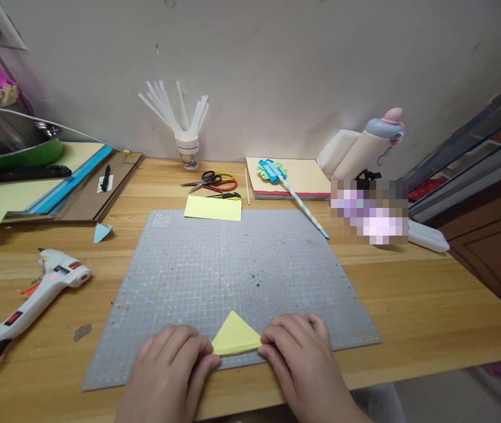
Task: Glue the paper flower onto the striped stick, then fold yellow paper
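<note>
A folded piece of yellow paper (235,333) lies near the front edge of the grey cutting mat (197,264), its point facing away from me and a narrow folded band along its near side. My left hand (169,364) pinches the band's left end between thumb and fingers. At the right end, my right hand (301,358) grips it the same way. Beyond the mat's middle, a flat yellow paper rectangle (213,208) overlaps the mat's back edge.
On the left lie a white glue gun (43,294) and a blue paper scrap (102,232). Scissors (206,181), a cutter (230,195) and a cup of white sticks (187,150) stand behind the mat. A striped paper stick with a flower (299,202) leans across a pad (312,176).
</note>
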`<state>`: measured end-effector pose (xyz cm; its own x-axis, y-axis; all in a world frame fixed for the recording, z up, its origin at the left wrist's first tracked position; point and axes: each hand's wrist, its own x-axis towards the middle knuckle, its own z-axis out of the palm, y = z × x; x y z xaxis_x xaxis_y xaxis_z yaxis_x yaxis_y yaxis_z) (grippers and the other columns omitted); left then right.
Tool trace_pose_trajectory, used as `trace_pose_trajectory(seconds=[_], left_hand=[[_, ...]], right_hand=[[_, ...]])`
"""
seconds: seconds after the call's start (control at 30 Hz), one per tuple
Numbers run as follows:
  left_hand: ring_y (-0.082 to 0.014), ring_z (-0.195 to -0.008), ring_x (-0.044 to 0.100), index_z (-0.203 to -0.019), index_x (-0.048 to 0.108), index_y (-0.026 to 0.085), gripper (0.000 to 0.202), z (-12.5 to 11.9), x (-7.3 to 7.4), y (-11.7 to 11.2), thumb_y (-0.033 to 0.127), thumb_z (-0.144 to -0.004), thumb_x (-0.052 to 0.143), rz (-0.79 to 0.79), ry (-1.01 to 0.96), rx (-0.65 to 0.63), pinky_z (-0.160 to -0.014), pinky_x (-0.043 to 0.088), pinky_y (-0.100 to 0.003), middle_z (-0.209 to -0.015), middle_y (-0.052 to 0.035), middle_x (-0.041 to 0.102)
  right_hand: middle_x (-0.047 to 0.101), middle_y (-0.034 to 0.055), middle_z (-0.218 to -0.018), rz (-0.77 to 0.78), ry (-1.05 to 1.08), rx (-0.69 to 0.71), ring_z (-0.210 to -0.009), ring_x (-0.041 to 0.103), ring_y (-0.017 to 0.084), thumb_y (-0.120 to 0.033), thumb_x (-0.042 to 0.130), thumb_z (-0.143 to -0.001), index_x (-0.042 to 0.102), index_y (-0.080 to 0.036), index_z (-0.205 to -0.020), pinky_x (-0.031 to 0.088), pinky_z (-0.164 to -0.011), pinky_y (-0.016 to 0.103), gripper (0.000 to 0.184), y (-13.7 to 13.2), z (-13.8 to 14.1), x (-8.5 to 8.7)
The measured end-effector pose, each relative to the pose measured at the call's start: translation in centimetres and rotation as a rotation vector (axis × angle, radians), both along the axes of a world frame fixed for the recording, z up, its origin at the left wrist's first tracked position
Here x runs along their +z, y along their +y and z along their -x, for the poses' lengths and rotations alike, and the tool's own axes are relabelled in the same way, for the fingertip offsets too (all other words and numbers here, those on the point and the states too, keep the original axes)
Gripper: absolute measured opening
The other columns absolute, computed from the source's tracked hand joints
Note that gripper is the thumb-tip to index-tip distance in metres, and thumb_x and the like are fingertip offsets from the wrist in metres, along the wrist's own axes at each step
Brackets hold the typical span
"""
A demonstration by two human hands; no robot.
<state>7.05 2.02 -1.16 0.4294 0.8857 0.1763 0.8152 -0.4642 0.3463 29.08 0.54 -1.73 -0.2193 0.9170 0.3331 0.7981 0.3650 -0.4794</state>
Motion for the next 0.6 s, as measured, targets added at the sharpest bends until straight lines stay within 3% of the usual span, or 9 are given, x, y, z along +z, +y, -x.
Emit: trace_pose_trajectory(seconds=[0.23, 0.6], left_hand=[[-0.0191, -0.069, 0.051, -0.077, 0.055, 0.022, 0.01, -0.6, -0.2, 0.2, 0.025, -0.086, 0.053, -0.019, 0.083, 0.027, -0.065, 0.033, -0.034, -0.074, 0.0003, 0.057], [-0.02, -0.073, 0.049, -0.078, 0.052, 0.02, 0.014, -3.5, 0.9, 0.3, 0.014, -0.087, 0.043, 0.062, 0.024, -0.077, -0.067, 0.037, -0.035, -0.076, -0.0012, 0.054]], right_hand=[[0.057, 0.0002, -0.073, 0.031, -0.042, -0.013, -0.071, 0.046, 0.018, -0.011, 0.044, -0.089, 0.052, -0.02, -0.076, 0.024, -0.072, 0.034, 0.018, 0.5, 0.3, -1.0], [0.057, 0.0008, -0.078, 0.05, 0.013, -0.003, -0.078, 0.047, 0.019, -0.011, 0.045, -0.087, 0.053, -0.02, -0.077, 0.025, -0.078, 0.036, 0.016, 0.3, 0.4, -0.1]])
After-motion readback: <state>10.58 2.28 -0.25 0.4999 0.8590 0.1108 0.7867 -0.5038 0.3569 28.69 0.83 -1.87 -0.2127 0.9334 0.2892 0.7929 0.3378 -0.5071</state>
